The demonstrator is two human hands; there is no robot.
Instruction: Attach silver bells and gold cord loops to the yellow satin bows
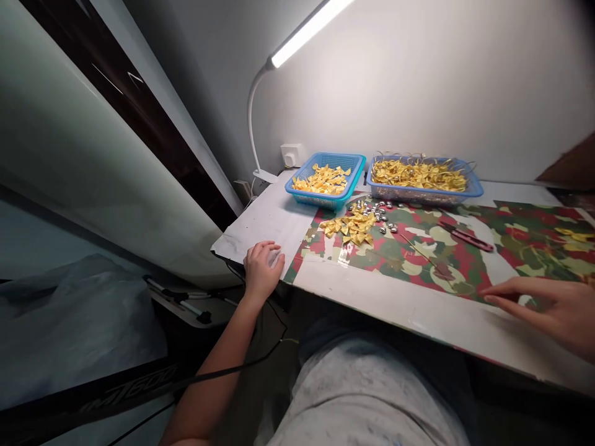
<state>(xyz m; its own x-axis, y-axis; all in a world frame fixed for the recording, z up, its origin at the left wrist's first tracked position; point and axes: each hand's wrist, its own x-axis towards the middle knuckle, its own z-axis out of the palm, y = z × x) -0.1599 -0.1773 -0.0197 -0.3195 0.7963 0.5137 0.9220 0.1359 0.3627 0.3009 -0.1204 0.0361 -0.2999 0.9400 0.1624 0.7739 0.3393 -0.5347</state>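
My left hand rests on the white table edge at the left, its fingers loosely bent and apart; nothing shows in it. At the right, thumb and forefinger of my right hand come together in a pinch at the front of the camouflage mat. A thin gold cord runs over the mat towards those fingertips; its near end is hard to make out. Beyond, a heap of yellow ribbon bows lies on the mat, with several small silver bells beside it. Pink-handled thread snips lie behind my right hand.
A blue basket of yellow bows stands at the back. To its right, another blue basket holds bows with gold cords. A clip lamp lights the table from the back left. More gold cords lie at the far right.
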